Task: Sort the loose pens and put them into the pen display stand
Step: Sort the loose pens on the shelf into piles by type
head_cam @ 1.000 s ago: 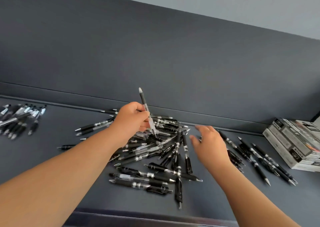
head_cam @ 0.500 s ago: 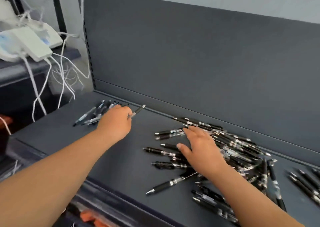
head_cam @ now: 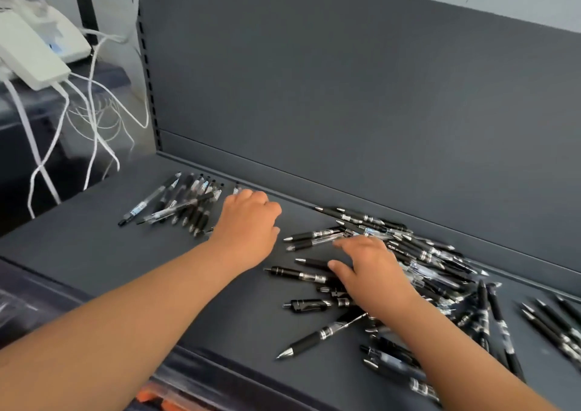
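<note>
Three groups of black pens lie on a dark grey shelf (head_cam: 119,259). Far left is a tidy row (head_cam: 188,203), the pens side by side with tips toward the near edge and one clear pen slanting across them. Centre right is a loose pile (head_cam: 424,253), crossing every way and reaching the back panel (head_cam: 345,96). At the right edge is a side group (head_cam: 553,325), roughly parallel, apart from the pile.

The left hand (head_cam: 248,225) sits knuckles up just right of the row, fingers curled down toward the shelf. A covered pen (head_cam: 236,188) pokes out beyond the fingers on the far side, in line with the row. The rest is hidden under the hand, so I cannot tell whether it is gripped.

The right hand (head_cam: 374,272) lies palm down on the pile's left part, fingers straight and spread, thumb out left. It touches pens but closes round none. A lone pen (head_cam: 320,335) lies nearer than this hand, tip pointing near left.

Beyond the shelf's left end are a white box (head_cam: 31,52) and hanging white cords (head_cam: 94,112).
</note>
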Motion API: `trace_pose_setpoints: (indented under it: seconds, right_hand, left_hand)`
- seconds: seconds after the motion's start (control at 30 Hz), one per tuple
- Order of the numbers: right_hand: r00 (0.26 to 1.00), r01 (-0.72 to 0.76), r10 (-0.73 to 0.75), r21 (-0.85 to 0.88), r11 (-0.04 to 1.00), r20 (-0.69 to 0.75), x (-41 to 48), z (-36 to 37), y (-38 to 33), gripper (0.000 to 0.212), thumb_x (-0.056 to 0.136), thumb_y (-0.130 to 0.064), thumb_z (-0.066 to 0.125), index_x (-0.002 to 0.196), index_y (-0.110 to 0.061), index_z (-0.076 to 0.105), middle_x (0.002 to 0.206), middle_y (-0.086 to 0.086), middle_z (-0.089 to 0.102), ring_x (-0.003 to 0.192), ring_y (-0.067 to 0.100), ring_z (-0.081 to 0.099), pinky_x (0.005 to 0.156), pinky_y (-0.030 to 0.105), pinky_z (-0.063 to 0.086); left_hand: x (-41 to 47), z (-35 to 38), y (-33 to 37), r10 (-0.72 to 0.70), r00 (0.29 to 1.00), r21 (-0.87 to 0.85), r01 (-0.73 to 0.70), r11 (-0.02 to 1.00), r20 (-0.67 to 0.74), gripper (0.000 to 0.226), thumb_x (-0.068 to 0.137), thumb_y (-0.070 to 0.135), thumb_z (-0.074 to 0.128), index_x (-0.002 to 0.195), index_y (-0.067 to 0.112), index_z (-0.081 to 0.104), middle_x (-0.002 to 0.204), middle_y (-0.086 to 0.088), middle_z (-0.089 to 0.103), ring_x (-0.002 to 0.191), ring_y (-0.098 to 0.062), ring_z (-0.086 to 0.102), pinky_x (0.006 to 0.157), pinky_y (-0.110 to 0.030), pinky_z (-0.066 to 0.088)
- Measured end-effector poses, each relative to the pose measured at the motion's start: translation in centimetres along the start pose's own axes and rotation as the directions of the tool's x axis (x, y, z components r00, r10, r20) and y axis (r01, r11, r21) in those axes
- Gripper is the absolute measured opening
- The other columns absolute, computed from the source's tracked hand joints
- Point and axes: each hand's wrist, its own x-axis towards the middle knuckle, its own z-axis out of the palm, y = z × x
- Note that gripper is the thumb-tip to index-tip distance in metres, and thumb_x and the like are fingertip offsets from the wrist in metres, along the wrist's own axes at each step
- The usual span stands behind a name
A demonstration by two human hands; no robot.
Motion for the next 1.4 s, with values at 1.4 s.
trace_pose_setpoints:
  seconds: [1.4]
  right_hand:
    - [0.892,-0.414,0.265,0.898,0.148,0.367,2.3,-1.1,-2.2,0.013,0.093,-0.019,0.059,0.081,-0.013,0.056,0.076,0.003,0.066,0.056,0.009,0.057,0.055,0.023,0.047]
  left_hand:
    - [-2.4,-1.1,-0.2,-0.439,0.871,-0.439,0.491,0.752,0.222,0.017,0.082,0.027,0.07,0.097,0.025,0.063,0.099,0.007,0.063,0.093,-0.016,0.06,0.076,-0.027,0.044]
